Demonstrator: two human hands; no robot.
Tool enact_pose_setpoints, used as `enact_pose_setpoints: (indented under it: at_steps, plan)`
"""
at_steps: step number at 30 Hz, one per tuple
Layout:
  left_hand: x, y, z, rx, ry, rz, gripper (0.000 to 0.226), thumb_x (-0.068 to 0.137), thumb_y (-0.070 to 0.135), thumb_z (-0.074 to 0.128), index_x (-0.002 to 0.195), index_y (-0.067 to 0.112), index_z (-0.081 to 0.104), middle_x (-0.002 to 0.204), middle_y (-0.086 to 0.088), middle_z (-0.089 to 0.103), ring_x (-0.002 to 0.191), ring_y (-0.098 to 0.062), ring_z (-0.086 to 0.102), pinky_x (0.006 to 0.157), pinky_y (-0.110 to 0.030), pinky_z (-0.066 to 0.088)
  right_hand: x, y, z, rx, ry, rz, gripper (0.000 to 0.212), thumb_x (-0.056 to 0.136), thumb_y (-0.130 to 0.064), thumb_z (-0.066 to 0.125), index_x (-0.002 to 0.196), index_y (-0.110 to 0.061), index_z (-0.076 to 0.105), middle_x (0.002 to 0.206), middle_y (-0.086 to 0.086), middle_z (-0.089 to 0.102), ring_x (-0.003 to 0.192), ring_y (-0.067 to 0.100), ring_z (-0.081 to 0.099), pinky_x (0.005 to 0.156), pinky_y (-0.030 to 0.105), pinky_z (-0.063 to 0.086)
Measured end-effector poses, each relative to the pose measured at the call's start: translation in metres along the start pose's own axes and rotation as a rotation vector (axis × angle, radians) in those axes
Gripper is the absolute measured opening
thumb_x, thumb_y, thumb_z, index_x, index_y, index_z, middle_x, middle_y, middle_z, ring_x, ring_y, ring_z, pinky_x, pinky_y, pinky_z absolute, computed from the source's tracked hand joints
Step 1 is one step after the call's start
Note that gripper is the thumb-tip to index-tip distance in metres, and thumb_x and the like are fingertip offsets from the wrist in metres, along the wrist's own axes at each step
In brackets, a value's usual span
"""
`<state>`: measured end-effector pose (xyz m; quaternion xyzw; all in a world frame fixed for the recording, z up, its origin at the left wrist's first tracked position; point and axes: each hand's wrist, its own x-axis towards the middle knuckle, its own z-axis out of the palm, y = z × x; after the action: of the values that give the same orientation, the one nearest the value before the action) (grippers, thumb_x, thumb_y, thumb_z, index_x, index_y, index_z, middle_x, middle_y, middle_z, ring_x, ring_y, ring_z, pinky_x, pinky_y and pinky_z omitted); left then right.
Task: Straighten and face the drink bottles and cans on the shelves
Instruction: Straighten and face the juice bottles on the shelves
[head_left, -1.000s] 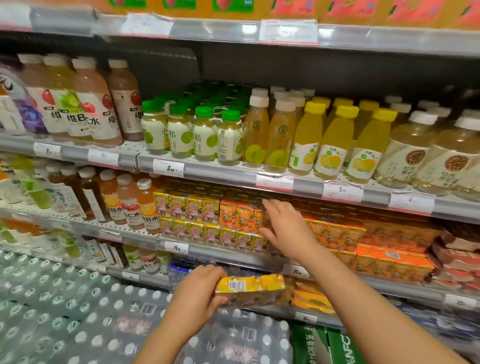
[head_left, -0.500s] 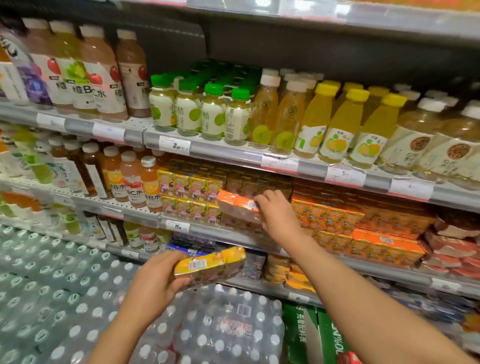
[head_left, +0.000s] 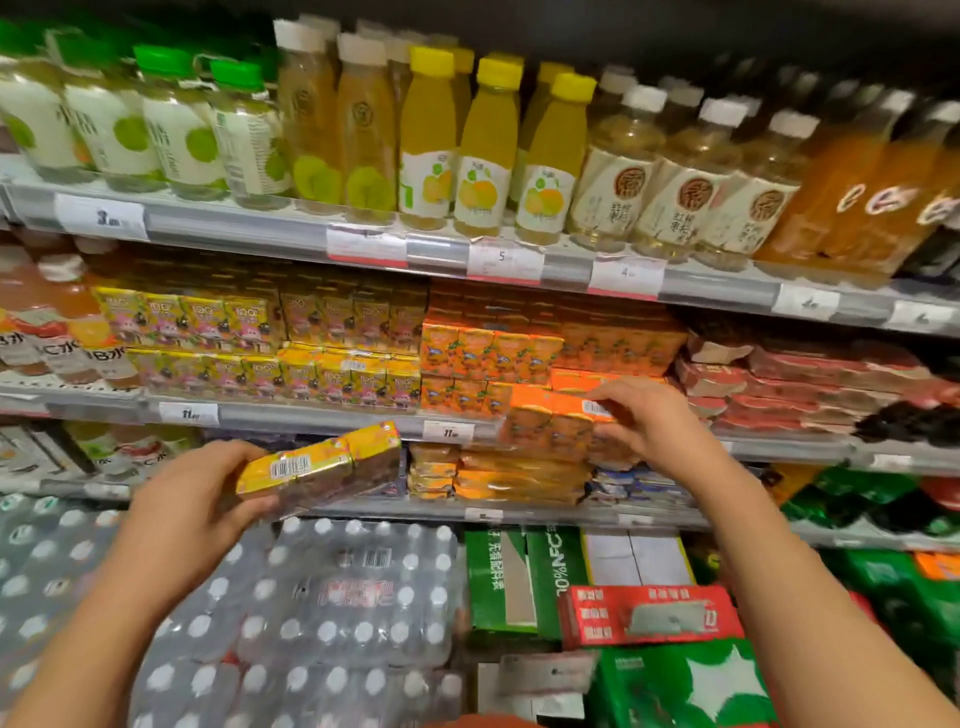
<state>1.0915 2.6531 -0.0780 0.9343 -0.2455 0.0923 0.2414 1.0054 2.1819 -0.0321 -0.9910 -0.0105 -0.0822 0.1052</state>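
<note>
At the middle shelf's front edge (head_left: 311, 415), your right hand (head_left: 644, 421) grips an orange carton pack (head_left: 556, 423) half off the ledge, while your left hand (head_left: 192, 499) clasps a yellow carton pack (head_left: 322, 467) tilted below it.

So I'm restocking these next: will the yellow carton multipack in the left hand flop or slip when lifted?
Probably fairly stiff: the yellow carton multipack keeps a straight edge though the left hand holds only one end. Its glossy wrap may be somewhat slippery. Likely heavy for its size, since it seems to be several full cartons.
</note>
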Motion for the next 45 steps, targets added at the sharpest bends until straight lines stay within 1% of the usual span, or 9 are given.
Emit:
enact_pose_setpoints:
  at_steps: [8,13,19,25,30,33,37,42,45]
  plan:
    - [0.016,0.055,0.014,-0.022,0.014,0.038,0.036,0.073,0.014,0.091,0.099,0.021,0.067,0.082,0.010,0.059,0.076,-0.021,0.055,0.062,-0.038,0.043,0.042,0.080,-0.056,-0.151,-0.004,0.036,0.043,0.085,-0.023,0.080,0.125,-0.012,0.068,0.120,0.010,0.068,0.113,0.030,0.062,0.096,0.040,0.046]
    - [0.019,0.074,0.018,0.005,0.001,0.054,0.041,0.069,0.012,0.093,0.100,0.023,0.067,0.085,0.014,0.060,0.078,-0.020,0.058,0.061,-0.038,0.047,0.071,0.100,-0.040,-0.130,-0.018,0.067,0.046,0.085,-0.028,0.080,0.128,-0.015,0.067,0.124,0.008,0.069,0.116,0.028,0.062,0.096,0.035,0.046]
    - [0.028,0.076,0.012,0.045,0.006,0.093,0.038,0.070,0.017,0.093,0.100,0.019,0.069,0.083,0.017,0.056,0.074,-0.016,0.054,0.059,-0.026,0.038,0.077,0.121,-0.008,-0.203,0.083,0.177,0.048,0.090,-0.033,0.073,0.133,-0.016,0.064,0.126,0.013,0.067,0.117,0.035,0.061,0.096,0.042,0.050]
    - [0.072,0.056,0.001,0.105,0.047,0.108,0.039,0.077,0.027,0.088,0.110,0.016,0.069,0.092,0.006,0.066,0.084,-0.018,0.059,0.067,-0.033,0.044,0.064,0.075,0.033,-0.189,0.387,0.111,0.040,0.081,-0.012,0.075,0.120,-0.014,0.070,0.111,0.010,0.068,0.102,0.035,0.059,0.080,0.045,0.051]
    - [0.120,0.025,-0.016,0.138,0.039,0.109,0.043,0.081,0.031,0.085,0.117,0.016,0.068,0.104,0.002,0.070,0.096,-0.021,0.062,0.078,-0.035,0.048,0.102,-0.016,0.067,-0.094,0.237,-0.057,0.057,0.086,-0.026,0.073,0.140,-0.017,0.058,0.134,0.005,0.062,0.124,0.029,0.055,0.104,0.045,0.045]
    - [0.144,0.003,-0.025,0.180,0.044,0.143,0.045,0.079,0.033,0.085,0.117,0.019,0.067,0.103,0.004,0.070,0.096,-0.021,0.063,0.077,-0.032,0.046,0.120,-0.033,0.074,-0.201,0.216,-0.005,0.056,0.088,-0.035,0.072,0.141,-0.024,0.056,0.131,0.003,0.061,0.121,0.030,0.054,0.099,0.045,0.043]
    - [0.168,-0.014,-0.024,0.207,0.031,0.191,0.043,0.081,0.038,0.083,0.117,0.024,0.065,0.100,0.011,0.064,0.092,-0.013,0.057,0.075,-0.028,0.040,0.120,-0.027,0.079,-0.224,0.331,0.015,0.045,0.083,-0.021,0.079,0.127,-0.027,0.068,0.111,0.003,0.068,0.102,0.031,0.059,0.082,0.042,0.047]
    - [0.189,-0.014,-0.010,0.182,0.001,0.201,0.044,0.083,0.038,0.081,0.121,0.022,0.064,0.103,0.006,0.067,0.097,-0.019,0.060,0.077,-0.035,0.046,0.123,-0.022,0.073,-0.231,0.360,0.053,0.044,0.068,-0.013,0.087,0.107,-0.023,0.071,0.099,0.004,0.071,0.089,0.034,0.061,0.071,0.039,0.048]
    - [0.200,-0.016,-0.004,0.206,-0.009,0.212,0.046,0.083,0.038,0.082,0.122,0.021,0.065,0.107,0.003,0.069,0.100,-0.022,0.061,0.084,-0.038,0.048,0.125,-0.024,0.070,-0.204,0.357,0.075,0.034,0.073,-0.012,0.083,0.104,-0.021,0.071,0.099,0.006,0.072,0.089,0.036,0.061,0.071,0.040,0.048]
